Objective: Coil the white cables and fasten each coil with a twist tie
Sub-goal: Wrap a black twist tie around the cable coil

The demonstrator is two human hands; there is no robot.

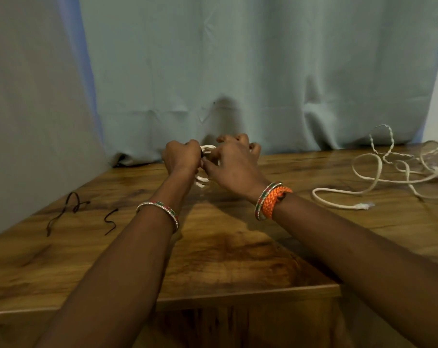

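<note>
Head cam: small white cable coil (205, 156) sits at frame center, held above the wooden table (228, 247), far side near the curtain (238, 71). Left hand (182, 155) is closed in a fist around the coil's left side. Right hand (234, 164) pinches at the coil w/ thumb + forefinger, other fingers (254, 147) curled loosely and spread behind. Coil bottom pokes out below the hands; a dark bit shows on it, can't tell if that's a tie. Mostly hidden by hands, so wrap count unclear.

Two black twist ties (70, 212) lie loose on table, left of frame, well apart from hands. Uncoiled white cable (378, 177) sprawls in loops at right of frame, connector end (362, 206) facing center. Bangles on both wrists, orange band (275, 200) on right wrist.
</note>
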